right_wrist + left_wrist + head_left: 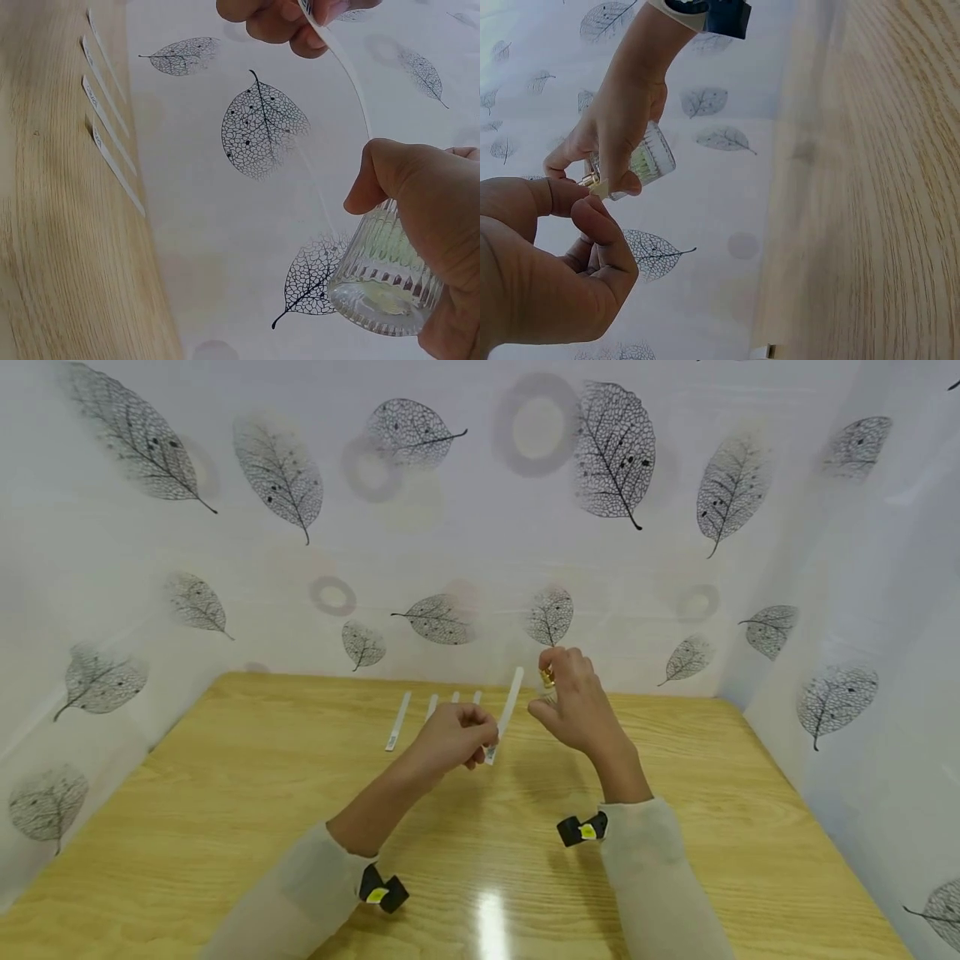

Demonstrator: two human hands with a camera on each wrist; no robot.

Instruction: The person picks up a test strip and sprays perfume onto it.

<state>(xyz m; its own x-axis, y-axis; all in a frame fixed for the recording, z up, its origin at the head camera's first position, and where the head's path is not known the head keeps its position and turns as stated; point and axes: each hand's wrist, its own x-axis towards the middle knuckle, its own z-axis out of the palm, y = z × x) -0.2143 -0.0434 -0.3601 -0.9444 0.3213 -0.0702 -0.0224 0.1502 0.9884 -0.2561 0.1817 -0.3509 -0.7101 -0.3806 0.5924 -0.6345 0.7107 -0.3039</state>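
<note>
My left hand [448, 737] pinches the labelled lower end of a white paper strip [511, 700] between thumb and fingers, above the table. The strip's far end points up toward my right hand [579, 703]. That hand grips a small ribbed glass perfume bottle [384, 281] with pale greenish liquid inside and a gold sprayer top [547, 677]. In the right wrist view the bottle tilts, its base toward the camera, and the strip bends slightly. The left wrist view shows the sprayer close to the strip's tip. My right palm and fingers cover part of the bottle.
Several more white strips [398, 721] lie side by side on the wooden table [285, 793], near its back edge, with small printed labels. A pale curtain [480, 527] with leaf prints encloses the back and sides.
</note>
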